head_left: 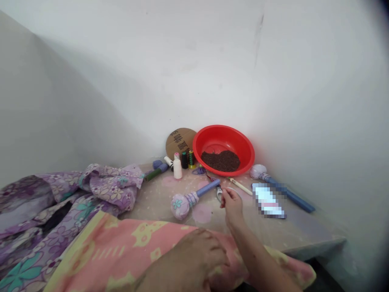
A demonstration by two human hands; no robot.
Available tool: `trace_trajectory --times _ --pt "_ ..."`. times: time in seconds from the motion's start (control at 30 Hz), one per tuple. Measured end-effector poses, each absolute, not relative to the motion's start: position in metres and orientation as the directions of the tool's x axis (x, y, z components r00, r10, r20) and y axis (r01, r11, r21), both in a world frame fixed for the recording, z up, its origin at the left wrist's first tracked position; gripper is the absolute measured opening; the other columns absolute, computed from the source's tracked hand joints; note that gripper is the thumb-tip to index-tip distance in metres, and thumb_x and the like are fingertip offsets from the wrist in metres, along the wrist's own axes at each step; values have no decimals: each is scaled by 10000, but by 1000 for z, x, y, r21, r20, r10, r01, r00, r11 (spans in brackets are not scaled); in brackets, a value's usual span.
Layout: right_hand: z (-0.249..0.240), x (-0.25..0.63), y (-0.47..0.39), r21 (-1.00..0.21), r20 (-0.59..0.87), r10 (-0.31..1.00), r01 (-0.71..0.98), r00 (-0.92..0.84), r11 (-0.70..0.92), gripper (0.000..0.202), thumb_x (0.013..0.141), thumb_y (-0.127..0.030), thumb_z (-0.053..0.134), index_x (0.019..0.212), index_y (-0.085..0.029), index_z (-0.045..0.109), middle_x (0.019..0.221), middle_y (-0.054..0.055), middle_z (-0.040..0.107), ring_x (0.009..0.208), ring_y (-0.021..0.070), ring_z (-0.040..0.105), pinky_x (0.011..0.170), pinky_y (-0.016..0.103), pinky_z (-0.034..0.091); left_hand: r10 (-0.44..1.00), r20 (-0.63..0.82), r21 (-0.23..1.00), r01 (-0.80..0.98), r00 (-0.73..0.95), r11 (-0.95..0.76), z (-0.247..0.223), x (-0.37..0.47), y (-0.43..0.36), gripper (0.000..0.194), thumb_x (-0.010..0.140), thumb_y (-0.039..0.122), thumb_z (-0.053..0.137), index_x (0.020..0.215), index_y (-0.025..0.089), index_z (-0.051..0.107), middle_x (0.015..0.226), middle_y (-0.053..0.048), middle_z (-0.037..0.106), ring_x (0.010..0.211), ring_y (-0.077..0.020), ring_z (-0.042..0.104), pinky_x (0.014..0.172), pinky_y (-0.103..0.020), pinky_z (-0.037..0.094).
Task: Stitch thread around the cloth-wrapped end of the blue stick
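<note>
My left hand [197, 255] lies palm down on a pink and yellow patterned cloth [115, 243] at the near edge of the table, its fingers stretched out. My right hand [232, 205] is over the table with thumb and fingertips pinched together; what is between them is too small to make out. Just left of those fingertips are scissors [219, 194], partly hidden by the hand. Close by lies a mallet-like stick [208, 187] with a blue handle and a round head wrapped in purple flowered fabric [180, 206].
A red basin [224, 134] with dark grains [223, 160] stands against the wall, beside a cardboard disc [179, 140] and thread spools [178, 168]. To the right lie a pen [241, 186], a blurred-out phone-like object [267, 200] and another wrapped stick [291, 196]. Purple flowered fabric [106, 186] is heaped left.
</note>
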State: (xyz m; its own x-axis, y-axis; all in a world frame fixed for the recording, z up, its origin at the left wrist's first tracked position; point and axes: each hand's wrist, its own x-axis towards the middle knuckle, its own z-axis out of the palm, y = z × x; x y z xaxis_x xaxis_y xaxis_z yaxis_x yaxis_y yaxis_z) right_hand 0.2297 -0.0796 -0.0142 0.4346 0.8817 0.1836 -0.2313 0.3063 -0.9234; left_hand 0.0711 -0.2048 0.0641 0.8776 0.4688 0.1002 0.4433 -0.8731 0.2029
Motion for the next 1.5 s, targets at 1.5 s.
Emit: trace_trajectory --times 1.5 --pt "-53 185 -74 -855 393 916 336 -77 395 288 699 -235 472 924 -230 652 902 18 662 798 189 607 696 289 460 904 420 586 783 -73 -209 -10 16 -88 298 626 298 575 915 227 593 943 7 609 866 -146 550 749 -242 420"
